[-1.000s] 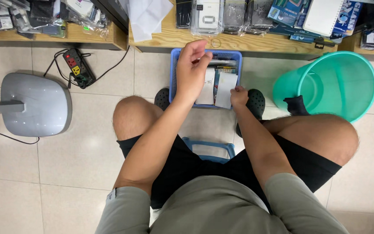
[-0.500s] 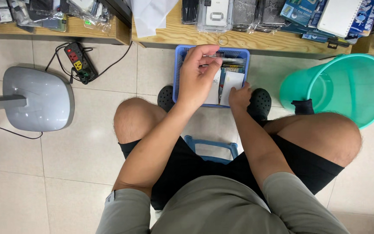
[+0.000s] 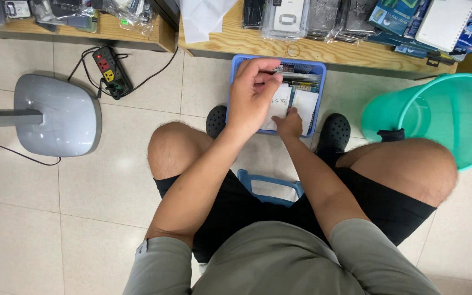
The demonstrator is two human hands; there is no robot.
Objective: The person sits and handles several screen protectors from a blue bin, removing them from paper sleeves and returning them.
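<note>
Right hand is sliding left to the white cards in the blue basket, fingertips touching them. Left hand is pinching a thin packet above.

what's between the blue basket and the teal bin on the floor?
In the head view, a black clog on the person's foot sits between the blue basket and the teal bin; otherwise only tiled floor.

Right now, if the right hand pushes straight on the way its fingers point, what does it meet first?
The right hand points into the blue basket; it would probably meet the white packets standing there first, though depth is unclear.
</note>
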